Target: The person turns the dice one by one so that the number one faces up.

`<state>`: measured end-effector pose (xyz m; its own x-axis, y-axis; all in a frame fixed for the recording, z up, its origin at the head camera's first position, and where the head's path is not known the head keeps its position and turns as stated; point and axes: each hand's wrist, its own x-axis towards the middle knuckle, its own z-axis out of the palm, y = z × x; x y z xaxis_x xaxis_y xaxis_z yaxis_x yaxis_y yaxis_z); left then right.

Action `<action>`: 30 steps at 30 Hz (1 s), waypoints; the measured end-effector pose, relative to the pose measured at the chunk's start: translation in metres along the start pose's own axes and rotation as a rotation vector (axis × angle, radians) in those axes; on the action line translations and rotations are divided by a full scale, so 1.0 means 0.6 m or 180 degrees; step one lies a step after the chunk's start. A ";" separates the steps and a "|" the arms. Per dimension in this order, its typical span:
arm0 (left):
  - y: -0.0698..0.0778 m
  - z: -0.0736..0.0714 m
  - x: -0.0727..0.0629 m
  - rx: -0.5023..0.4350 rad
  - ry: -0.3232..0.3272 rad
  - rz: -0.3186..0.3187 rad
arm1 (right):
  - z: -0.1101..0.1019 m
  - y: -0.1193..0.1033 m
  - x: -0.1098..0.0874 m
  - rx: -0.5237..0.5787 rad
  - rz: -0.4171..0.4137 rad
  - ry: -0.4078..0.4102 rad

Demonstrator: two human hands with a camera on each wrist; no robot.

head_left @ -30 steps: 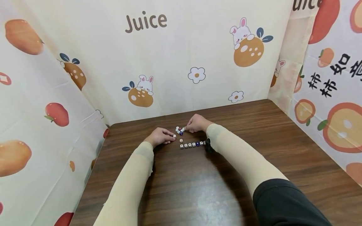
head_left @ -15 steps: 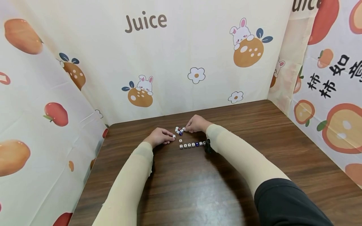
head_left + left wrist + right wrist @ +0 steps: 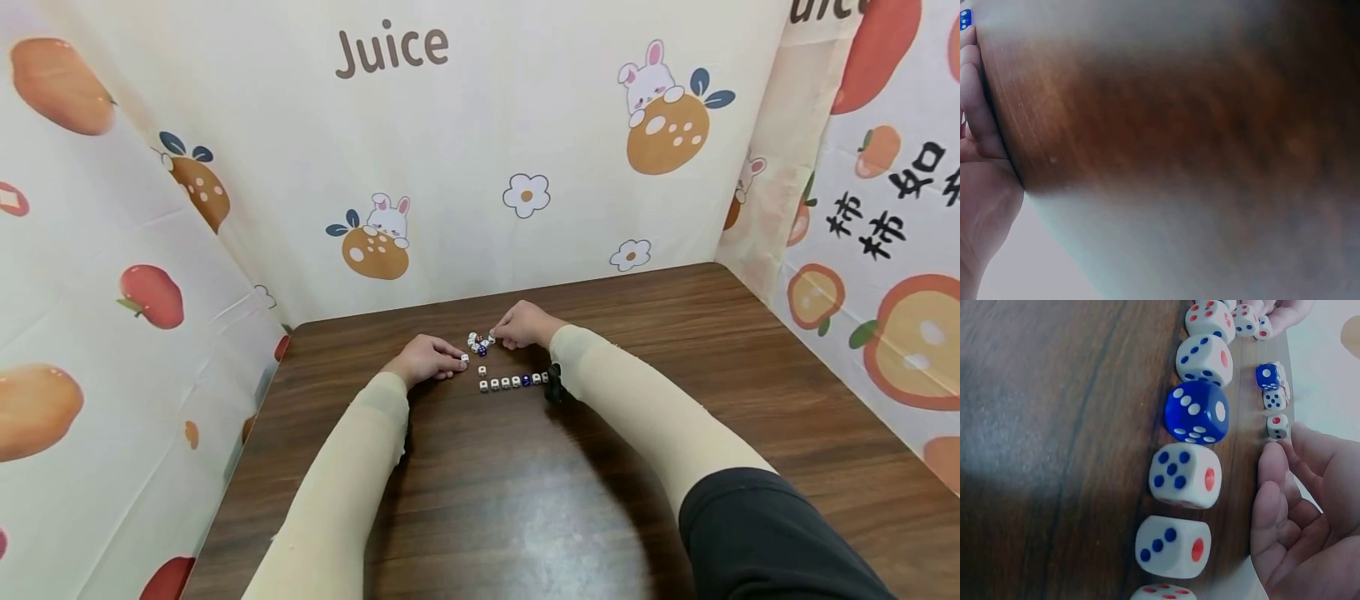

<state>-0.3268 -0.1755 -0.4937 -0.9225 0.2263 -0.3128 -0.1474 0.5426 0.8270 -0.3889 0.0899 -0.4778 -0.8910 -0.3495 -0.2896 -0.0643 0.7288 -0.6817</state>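
Note:
In the head view my left hand [image 3: 427,360] rests low over the table and pinches a white die [image 3: 464,358] at its fingertips. Across from it, my right hand [image 3: 523,325] holds another white die [image 3: 492,338] between thumb and finger, at the right side of a small cluster. That cluster has white dice, a red die [image 3: 480,338] and a blue die [image 3: 482,351]. From the right wrist, the right fingers [image 3: 1270,464] meet the held die, its red one-pip facing the camera. The left wrist view catches only part of the left hand [image 3: 982,119] and a blue die's corner [image 3: 965,20].
A row of dice, mostly white [image 3: 506,383] with one blue die [image 3: 526,380], runs nearer the body; the right wrist covers its right end. One white die [image 3: 482,371] sits behind the row's left end. Printed curtains [image 3: 450,150] enclose the wooden table [image 3: 480,500].
The die at my right fingertips has shifted slightly right, a little apart from the cluster. My left hand stays in place with its die. The head view has tilted slightly.

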 end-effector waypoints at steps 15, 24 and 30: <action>0.004 -0.002 0.004 -0.0033 0.0002 -0.0030 | -0.008 0.006 0.000 0.0186 -0.0001 -0.0046; 0.005 -0.002 -0.004 -0.0045 -0.0001 0.0031 | -0.007 0.010 0.001 0.0124 -0.0024 -0.0041; 0.004 0.000 -0.006 -0.0061 -0.0008 0.0037 | -0.004 0.013 -0.005 0.0307 -0.0012 -0.0012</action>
<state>-0.3239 -0.1753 -0.4906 -0.9232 0.2347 -0.3042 -0.1434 0.5241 0.8395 -0.3879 0.0983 -0.4806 -0.8892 -0.3545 -0.2892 -0.0241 0.6674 -0.7443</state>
